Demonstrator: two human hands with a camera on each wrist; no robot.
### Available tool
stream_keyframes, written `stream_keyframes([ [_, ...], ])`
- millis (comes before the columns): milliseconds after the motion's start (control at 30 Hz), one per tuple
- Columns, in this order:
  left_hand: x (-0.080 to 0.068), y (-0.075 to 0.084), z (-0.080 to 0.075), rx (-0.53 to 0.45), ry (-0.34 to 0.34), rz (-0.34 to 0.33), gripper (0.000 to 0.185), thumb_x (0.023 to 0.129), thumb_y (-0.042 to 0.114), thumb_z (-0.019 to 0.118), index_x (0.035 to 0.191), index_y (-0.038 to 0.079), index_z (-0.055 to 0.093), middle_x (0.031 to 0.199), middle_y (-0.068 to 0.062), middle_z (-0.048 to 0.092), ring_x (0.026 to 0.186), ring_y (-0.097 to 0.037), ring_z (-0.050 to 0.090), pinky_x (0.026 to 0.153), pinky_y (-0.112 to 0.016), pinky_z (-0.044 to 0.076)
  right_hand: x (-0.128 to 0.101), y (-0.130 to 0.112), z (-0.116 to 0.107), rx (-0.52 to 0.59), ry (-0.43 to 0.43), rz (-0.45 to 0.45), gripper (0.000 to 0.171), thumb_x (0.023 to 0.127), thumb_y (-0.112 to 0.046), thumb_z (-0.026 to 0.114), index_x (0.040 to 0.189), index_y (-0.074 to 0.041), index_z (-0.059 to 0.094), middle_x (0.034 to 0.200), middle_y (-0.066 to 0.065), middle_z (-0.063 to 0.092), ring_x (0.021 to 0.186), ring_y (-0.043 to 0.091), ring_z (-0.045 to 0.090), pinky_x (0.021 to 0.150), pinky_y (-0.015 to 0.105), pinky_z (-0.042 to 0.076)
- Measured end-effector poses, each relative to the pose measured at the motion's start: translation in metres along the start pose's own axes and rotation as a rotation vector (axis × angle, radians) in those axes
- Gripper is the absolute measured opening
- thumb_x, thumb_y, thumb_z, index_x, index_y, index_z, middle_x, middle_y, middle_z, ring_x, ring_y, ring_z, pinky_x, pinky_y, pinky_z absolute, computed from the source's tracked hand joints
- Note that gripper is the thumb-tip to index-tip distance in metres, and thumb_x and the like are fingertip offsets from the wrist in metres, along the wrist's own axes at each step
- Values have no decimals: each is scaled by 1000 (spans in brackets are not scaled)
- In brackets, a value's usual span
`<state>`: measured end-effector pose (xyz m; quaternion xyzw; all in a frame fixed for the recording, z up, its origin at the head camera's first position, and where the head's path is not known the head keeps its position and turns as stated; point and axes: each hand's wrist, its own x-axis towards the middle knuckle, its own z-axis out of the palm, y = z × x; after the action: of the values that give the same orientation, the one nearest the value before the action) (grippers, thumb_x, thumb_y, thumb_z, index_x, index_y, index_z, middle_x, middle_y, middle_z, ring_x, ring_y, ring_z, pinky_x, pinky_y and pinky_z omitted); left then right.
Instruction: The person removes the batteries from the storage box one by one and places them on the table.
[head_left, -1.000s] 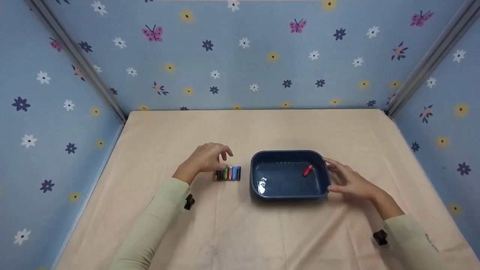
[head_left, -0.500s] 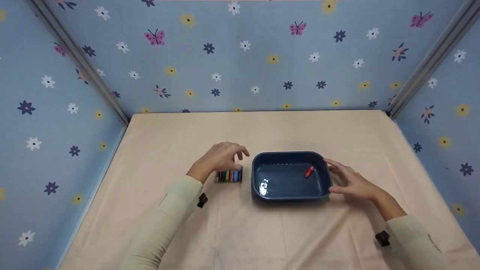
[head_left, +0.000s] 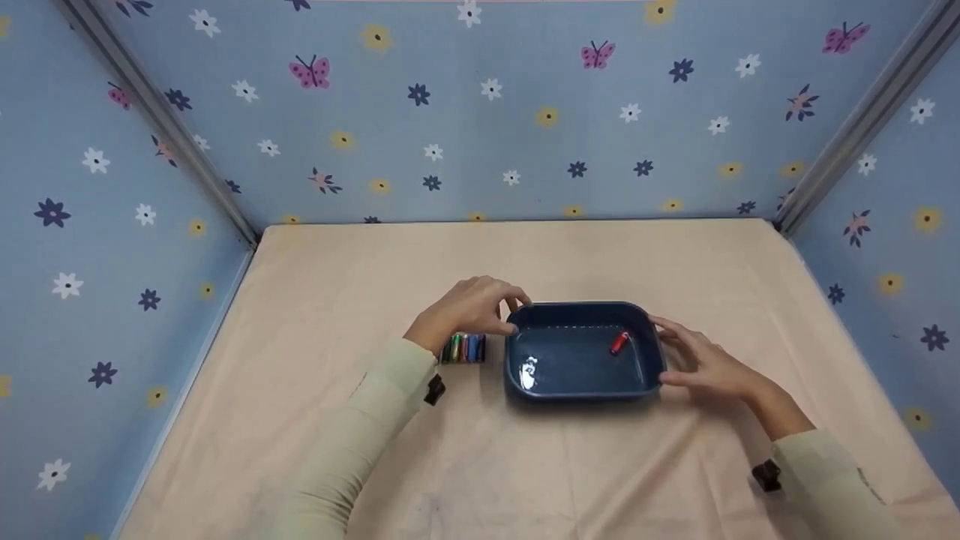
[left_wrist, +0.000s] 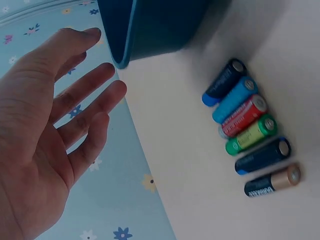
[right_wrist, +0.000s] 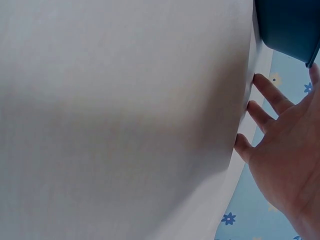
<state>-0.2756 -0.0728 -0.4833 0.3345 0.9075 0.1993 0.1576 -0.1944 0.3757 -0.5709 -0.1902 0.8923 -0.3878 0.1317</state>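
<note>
On bench (head_left: 375,262): tub (head_left: 577,386) holds one red battery (head_left: 619,343); six batteries (head_left: 463,349) remain outside; left hand (head_left: 469,309), right hand (head_left: 705,364) fingers relaxed, empty.

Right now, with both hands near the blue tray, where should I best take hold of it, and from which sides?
Probably grip the blue tray by its two short end rims, left hand from the left, right hand from the right. The raised lip gives fingers purchase, and both hands are open beside those ends.
</note>
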Motion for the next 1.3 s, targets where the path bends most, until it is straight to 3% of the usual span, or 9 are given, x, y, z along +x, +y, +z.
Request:
stream_keyframes([
  [300, 21, 18, 8, 7, -45, 17, 49, 102, 29, 84, 149, 20, 73, 143, -8, 79, 137, -28, 72, 122, -53, 55, 0, 1, 2, -4, -1, 10, 93, 98, -32, 86, 177, -33, 36, 173, 23, 51, 163, 56, 37, 123, 91, 16],
  [567, 42, 33, 11, 49, -84, 22, 49, 103, 30, 82, 150, 21, 73, 143, -7, 79, 135, -27, 72, 121, -51, 54, 1, 2, 1, -12, 16, -13, 95, 98, -30, 86, 177, -30, 35, 173, 23, 51, 161, 57, 42, 124, 90, 17],
  [700, 52, 41, 14, 54, -104, 22, 48, 103, 29, 82, 150, 21, 74, 143, -6, 79, 134, -25, 71, 122, -49, 54, 1, 2, 2, -6, 5, 15, 94, 99, -33, 85, 178, -33, 34, 174, 23, 50, 163, 56, 38, 123, 91, 16],
  [1067, 70, 58, 20, 140, -126, 50, 49, 103, 30, 83, 150, 23, 73, 143, -2, 79, 135, -22, 72, 121, -46, 55, 1, 1, 1, 2, -6, -4, 94, 100, -30, 85, 178, -31, 33, 179, 24, 41, 162, 57, 43, 124, 91, 18],
  [1300, 83, 71, 23, 185, -160, 64, 50, 103, 32, 83, 151, 26, 72, 144, 0, 78, 135, -20, 71, 122, -44, 54, 1, 2, 0, -8, -9, 30, 94, 100, -34, 84, 178, -35, 32, 176, 24, 47, 163, 56, 38, 123, 91, 17],
])
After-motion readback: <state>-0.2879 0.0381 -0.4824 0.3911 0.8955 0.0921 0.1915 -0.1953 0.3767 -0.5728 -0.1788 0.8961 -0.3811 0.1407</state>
